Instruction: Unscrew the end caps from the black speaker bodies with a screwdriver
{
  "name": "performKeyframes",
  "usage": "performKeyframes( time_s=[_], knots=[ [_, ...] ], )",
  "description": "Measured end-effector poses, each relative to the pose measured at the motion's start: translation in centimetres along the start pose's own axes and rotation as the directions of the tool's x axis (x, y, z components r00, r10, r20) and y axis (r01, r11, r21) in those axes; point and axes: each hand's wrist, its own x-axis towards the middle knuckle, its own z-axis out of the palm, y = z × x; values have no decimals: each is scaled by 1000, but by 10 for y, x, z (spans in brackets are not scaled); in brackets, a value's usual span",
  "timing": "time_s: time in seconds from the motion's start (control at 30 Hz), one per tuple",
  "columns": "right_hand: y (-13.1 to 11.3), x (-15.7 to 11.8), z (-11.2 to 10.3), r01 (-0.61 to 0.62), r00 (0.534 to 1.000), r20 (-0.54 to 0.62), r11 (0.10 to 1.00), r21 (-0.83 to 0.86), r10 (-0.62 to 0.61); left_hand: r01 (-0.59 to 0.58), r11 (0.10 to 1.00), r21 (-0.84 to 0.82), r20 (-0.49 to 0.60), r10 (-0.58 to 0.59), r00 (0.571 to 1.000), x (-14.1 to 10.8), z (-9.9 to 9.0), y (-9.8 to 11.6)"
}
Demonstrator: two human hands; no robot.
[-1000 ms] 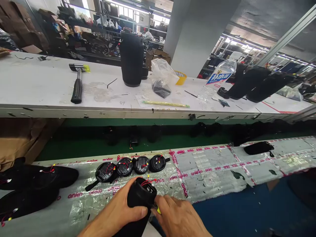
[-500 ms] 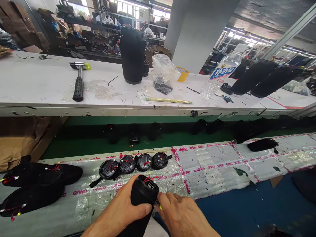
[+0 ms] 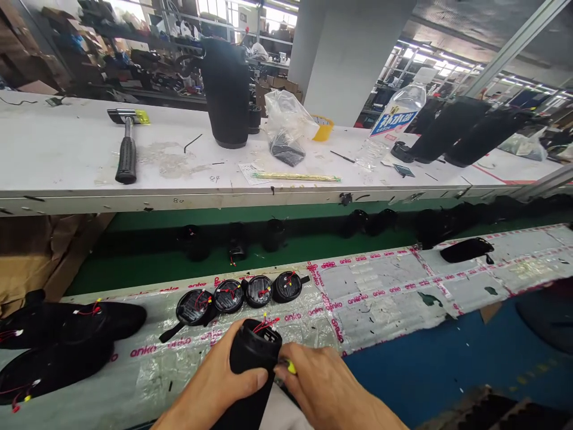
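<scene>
Left fingers (image 3: 251, 381) tight around black cylinder (image 3: 253, 357), right fingers (image 3: 307, 358) around yellow-marked object (image 3: 292, 366) beside it.

Cylinder (image 3: 251, 357) before discs (image 3: 229, 297), bench (image 3: 67, 155) behind, hammer (image 3: 128, 149) left of bottle (image 3: 396, 119) on it

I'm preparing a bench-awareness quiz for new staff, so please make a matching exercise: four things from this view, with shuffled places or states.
1. Hammer
2. Bottle
3. Left hand
4. Right hand

A. Bears a blue label
B. Holds a partly yellow object
C. Grips a black casing
D. Lies on the white bench

Pairs: 1-D, 2-A, 3-C, 4-B
</scene>
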Motion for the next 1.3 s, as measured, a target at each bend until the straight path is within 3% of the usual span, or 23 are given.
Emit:
performKeyframes(
  time_s=[0.1, 0.3, 0.67, 0.8, 1.0, 1.1, 1.2, 1.3],
  knots=[
    [4, -1, -4, -38, 997, -63, 996, 79, 43, -35, 997, -69, 30, 37, 999, 0, -3, 2],
    [-5, 6, -3, 50, 998, 36, 994, -100, -47, 11, 998, 60, -43, -8, 999, -2, 2, 4],
    [-9, 9, -1, 140, 989, 75, 956, -258, -125, 52, 985, 167, -121, -32, 992, -2, 7, 1],
    [-12, 9, -5, 144, 981, 162, 958, -250, -105, 52, 974, 221, -154, -18, 988, -4, 9, -3],
    [-13, 10, -9, 230, 946, 283, 944, -238, -159, 153, 917, 369, -251, -60, 966, -6, 16, -9],
    [-9, 9, -3, 129, 976, 194, 983, -131, -102, 143, 946, 289, -227, -78, 971, -2, 12, -12],
    [-1, 3, 4, -48, 999, 7, 988, 148, 48, 39, 997, 66, -99, -33, 995, 1, 4, -15],
    [6, -2, 5, -125, 991, -24, 959, 256, 135, -18, 998, -62, -36, 16, 999, 3, -2, -17]
  ],
)
